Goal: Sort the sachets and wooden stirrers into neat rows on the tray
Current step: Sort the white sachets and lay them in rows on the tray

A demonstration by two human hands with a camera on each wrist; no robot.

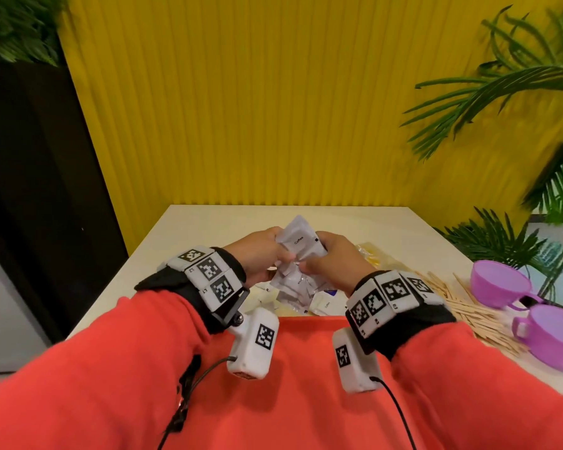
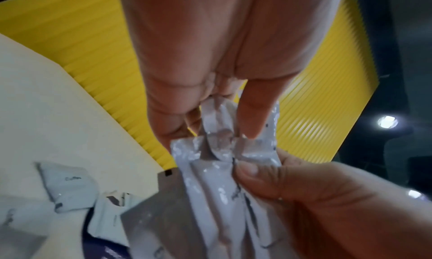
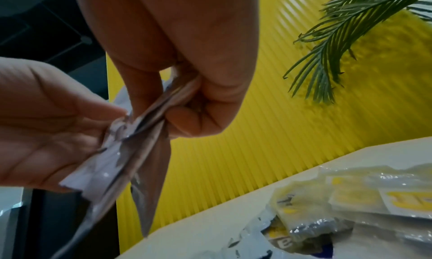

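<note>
Glossy, crinkled foil sachets (image 1: pixel 301 246), pale wooden stirrers (image 1: pixel 475 315), shiny purple plastic cups (image 1: pixel 501 287).

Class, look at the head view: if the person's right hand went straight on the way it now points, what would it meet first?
Most likely the left hand: the right hand points leftward at it across the bunch of grey foil coffee sachets both hold. Depth is uncertain.

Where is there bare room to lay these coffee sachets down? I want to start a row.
The red tray is bare between the wrists. The table is bare along the yellow wall. Crowded: sachet pile beyond the tray, wooden stirrers and purple cups on the right.
</note>
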